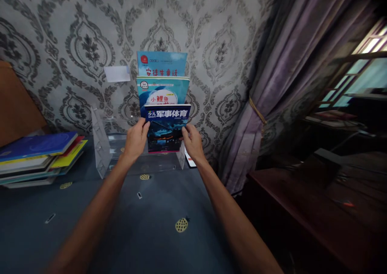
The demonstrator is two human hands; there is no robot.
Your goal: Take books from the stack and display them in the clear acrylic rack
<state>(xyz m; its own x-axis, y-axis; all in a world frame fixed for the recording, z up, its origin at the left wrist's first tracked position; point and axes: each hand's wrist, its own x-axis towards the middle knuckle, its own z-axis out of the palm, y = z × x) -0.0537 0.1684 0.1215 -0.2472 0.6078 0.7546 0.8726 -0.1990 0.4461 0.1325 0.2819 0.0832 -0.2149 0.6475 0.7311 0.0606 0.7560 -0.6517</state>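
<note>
Dark blue, with white Chinese lettering and a band of orange glow across its cover, a thin paperback book (165, 136) stands near the middle of the frame, upright at the front of a clear acrylic tiered rack (102, 151). The left hand (136, 139) is closed on its left edge, thumb on the front cover; the right hand (192, 141) pinches the right edge the same way. The fingers behind the cover are hidden, and whether the book's foot touches the rack cannot be told.

Directly behind and higher stands a teal book with a white oval and red lettering (182, 89), and behind that, higher again, a light blue book with red characters (163, 60). A blank white card (117, 74) shows to the left of them. Just beside the rack's right end lies a phone with a lit screen (191, 162), partly hidden by the right hand and wrist.

Blue-grey cloth with yellow fruit prints (136, 233) covers the table below. At the left of the frame lies an uneven stack of books (36, 151), a blue one on top. Grey patterned wallpaper (193, 19) fills the background; at right hangs a mauve curtain (242, 145), gathered by a tan tie (256, 110), beside a dark red tabletop (290, 201).
</note>
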